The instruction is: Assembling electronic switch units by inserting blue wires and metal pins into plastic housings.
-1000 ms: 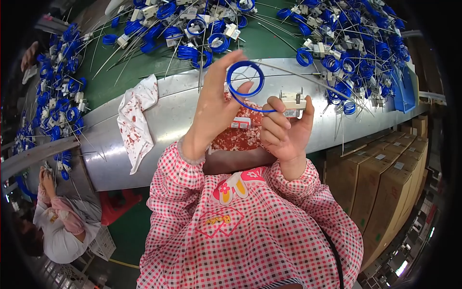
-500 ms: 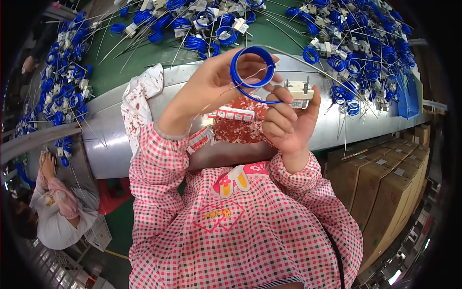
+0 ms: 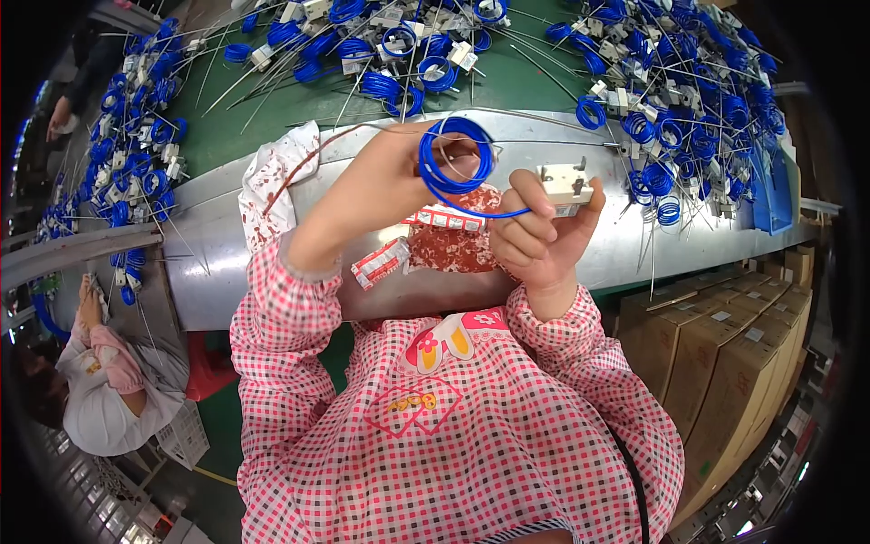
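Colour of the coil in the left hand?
Bright blue; the coil at the left hand shows best in the head view.

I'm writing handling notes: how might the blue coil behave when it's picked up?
The blue coil is probably springy yet shape-holding, since its loops stand round at the left hand. Lifted away, it may tug the off-white block, as a blue strand runs from it toward the right hand holding that block.

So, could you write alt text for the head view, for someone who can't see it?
A person's left hand holds a blue wire coil; one strand runs to the right hand, which grips a cream block. Below is a metal ledge; beyond, heaps of similar coils lie on a green worktop.
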Tool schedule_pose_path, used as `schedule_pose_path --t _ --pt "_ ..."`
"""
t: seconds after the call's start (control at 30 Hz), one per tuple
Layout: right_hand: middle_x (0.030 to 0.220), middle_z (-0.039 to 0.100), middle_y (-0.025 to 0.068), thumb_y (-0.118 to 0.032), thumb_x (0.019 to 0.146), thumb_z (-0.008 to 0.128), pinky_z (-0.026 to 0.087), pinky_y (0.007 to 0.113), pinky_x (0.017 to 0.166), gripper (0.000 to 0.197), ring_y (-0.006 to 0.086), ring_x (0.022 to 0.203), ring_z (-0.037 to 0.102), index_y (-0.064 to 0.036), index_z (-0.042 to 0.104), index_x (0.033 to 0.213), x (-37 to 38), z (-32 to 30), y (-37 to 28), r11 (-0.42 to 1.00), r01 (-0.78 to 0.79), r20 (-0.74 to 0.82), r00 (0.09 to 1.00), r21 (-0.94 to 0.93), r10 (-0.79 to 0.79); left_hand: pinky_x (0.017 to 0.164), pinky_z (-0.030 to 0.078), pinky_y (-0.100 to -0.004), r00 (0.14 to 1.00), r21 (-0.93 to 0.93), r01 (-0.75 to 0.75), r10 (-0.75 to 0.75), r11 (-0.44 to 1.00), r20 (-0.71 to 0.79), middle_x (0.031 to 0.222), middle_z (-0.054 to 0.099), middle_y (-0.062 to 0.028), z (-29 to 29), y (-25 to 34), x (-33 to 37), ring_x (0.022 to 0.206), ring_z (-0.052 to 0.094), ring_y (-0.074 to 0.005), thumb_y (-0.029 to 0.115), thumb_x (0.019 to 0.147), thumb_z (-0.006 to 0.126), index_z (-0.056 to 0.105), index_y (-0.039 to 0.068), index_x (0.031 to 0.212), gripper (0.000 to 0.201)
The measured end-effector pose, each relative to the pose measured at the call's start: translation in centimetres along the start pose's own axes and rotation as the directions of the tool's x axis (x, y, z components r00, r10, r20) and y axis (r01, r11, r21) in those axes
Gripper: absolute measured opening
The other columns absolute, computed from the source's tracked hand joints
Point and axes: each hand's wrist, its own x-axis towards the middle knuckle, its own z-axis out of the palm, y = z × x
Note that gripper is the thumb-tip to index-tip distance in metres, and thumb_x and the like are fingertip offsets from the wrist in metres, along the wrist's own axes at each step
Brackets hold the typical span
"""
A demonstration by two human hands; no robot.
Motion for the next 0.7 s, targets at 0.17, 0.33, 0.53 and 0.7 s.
schedule_pose_path --t 0.17,0.33,0.53,0.7 --pt "0.051 0.036 -0.0028 -0.051 0.072 0.058 0.026 0.018 0.035 0.05 0.0049 0.038 0.032 -0.0053 0.039 0.072 -0.6 -0.6 -0.6 0.989 -0.089 -0.06 0.995 -0.122 0.082 0.066 0.043 -0.0245 0.984 0.523 -0.099 0.16 0.846 -0.074 0.082 0.057 -0.0091 -1.4 1.7 -0.5 0.074 0.055 -0.0174 -0.002 0.078 0.052 0.056 0.001 0.1 0.023" --pt "0.05 0.037 -0.0035 -0.051 0.072 0.058 0.026 0.016 0.034 0.051 0.004 0.036 0.031 -0.004 0.04 0.069 -0.9 -0.9 -0.5 0.979 -0.146 -0.06 0.989 -0.144 0.138 0.053 0.044 -0.0322 0.916 0.821 -0.061 0.359 0.567 -0.181 0.077 0.055 -0.0073 -2.4 1.0 0.0 0.063 0.056 -0.0254 0.008 0.076 0.058 0.058 0.005 0.09 0.014" --pt "0.056 0.039 -0.0006 -0.049 0.074 0.054 0.027 0.017 0.037 0.055 0.0051 0.043 0.034 0.0039 0.042 0.079 -1.5 -1.6 0.4 0.957 -0.289 0.006 0.957 0.005 0.289 0.056 0.047 -0.0337 0.835 0.941 0.053 0.502 0.333 -0.225 0.075 0.055 -0.0086 -4.2 -0.4 0.2 0.066 0.057 -0.0259 0.004 0.073 0.056 0.057 0.006 0.092 0.019" --pt "0.046 0.034 -0.0042 -0.055 0.073 0.054 0.021 0.017 0.033 0.051 0.0046 0.036 0.028 -0.0064 0.039 0.066 -2.1 -1.7 -0.6 0.957 -0.286 -0.208 0.939 -0.038 0.273 0.057 0.047 -0.035 0.781 0.938 0.255 0.522 0.236 -0.344 0.078 0.055 -0.0106 -7.2 -0.7 -0.8 0.067 0.057 -0.0288 -0.001 0.072 0.05 0.056 0.004 0.094 0.024"
